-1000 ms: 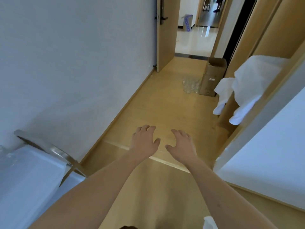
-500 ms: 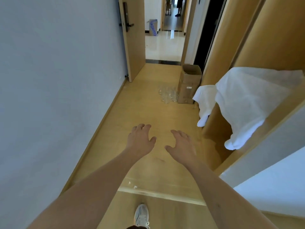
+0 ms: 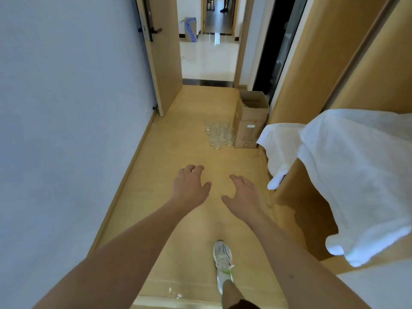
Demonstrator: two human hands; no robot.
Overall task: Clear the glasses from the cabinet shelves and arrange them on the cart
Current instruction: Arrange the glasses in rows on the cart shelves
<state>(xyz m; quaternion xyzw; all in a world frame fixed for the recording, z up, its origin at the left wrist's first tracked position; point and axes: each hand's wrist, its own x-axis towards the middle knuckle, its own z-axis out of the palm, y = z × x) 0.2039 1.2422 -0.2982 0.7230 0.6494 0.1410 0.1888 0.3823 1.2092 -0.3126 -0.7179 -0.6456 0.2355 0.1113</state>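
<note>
Both the left hand (image 3: 190, 186) and right hand (image 3: 242, 194) reach forward empty, fingers loosely spread, likely readied for a pickup. The glasses (image 3: 219, 136) stand clustered on the floor just beside a cardboard box (image 3: 250, 121), well ahead; no cart shows.

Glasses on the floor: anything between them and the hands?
Head view: only bare wooden floor between the left hand, right hand and the glasses beside the cardboard box.

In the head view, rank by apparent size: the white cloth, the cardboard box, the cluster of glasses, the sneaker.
1. white cloth
2. cardboard box
3. cluster of glasses and sneaker: similar; the sneaker lies nearer the camera, so unranked.
</note>
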